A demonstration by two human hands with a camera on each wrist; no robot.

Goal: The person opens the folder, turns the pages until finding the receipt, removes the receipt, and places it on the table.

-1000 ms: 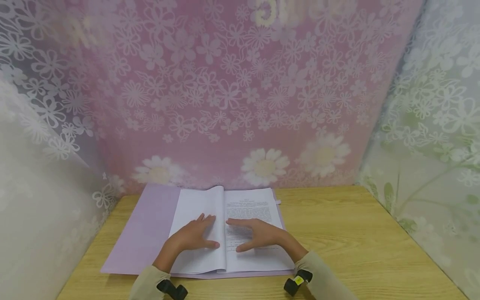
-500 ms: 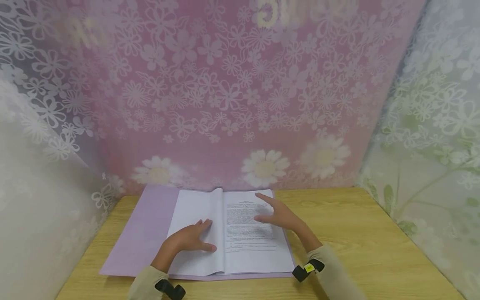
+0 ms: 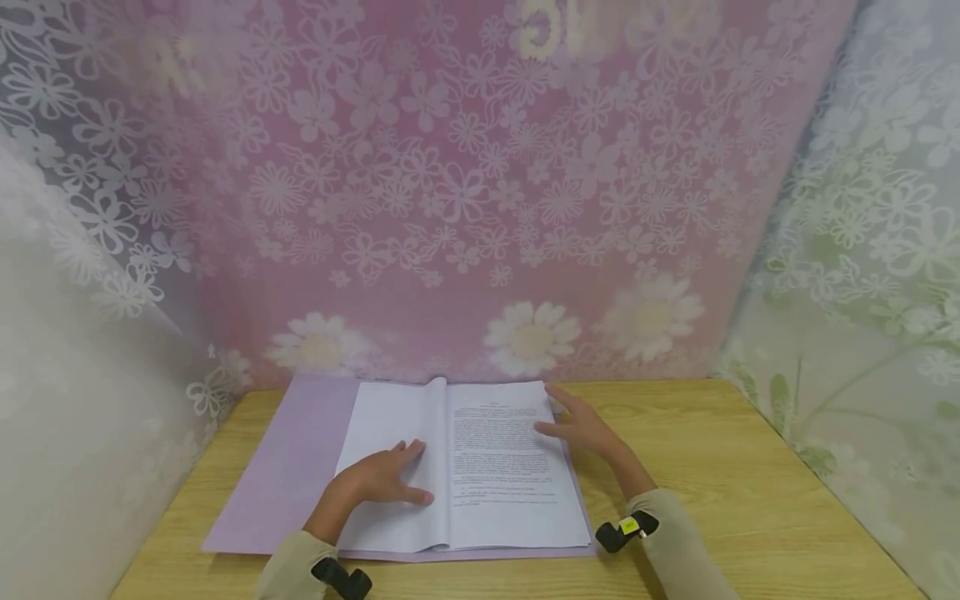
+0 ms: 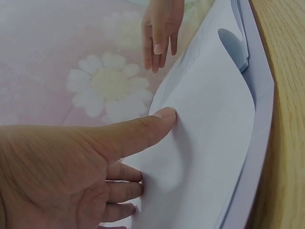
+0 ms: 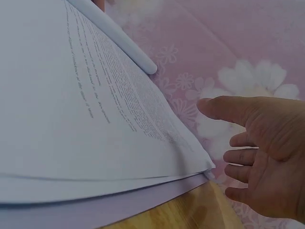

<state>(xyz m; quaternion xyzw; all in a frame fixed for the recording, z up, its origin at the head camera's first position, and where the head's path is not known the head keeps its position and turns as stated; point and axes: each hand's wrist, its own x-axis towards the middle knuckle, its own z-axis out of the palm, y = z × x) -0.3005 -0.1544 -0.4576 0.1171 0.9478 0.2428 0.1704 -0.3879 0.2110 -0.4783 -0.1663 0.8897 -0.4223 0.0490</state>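
A purple folder [image 3: 277, 475] lies spread on the table, holding a stack of white sheets. Its left page [image 3: 382, 417] is blank and curves up near the fold. The right page [image 3: 502, 517] carries printed text. On the blank page rests my left hand [image 3: 382, 477], fingers extended and thumb apart, as the left wrist view also shows. My right hand [image 3: 588, 427] is at the upper right edge of the printed page, thumb spread from the fingers. In the right wrist view, that hand [image 5: 271, 157] holds nothing and appears beside the page corner.
The wooden table [image 3: 675, 450] extends to the right of the folder. Behind it hangs a pink flowered backdrop [image 3: 450, 292], with pale flowered panels on the left and right. Each sleeve bears a black wrist strap with a camera.
My right hand has moved from the middle of the printed page out to its upper right edge. The left hand has shifted only slightly on the blank page.
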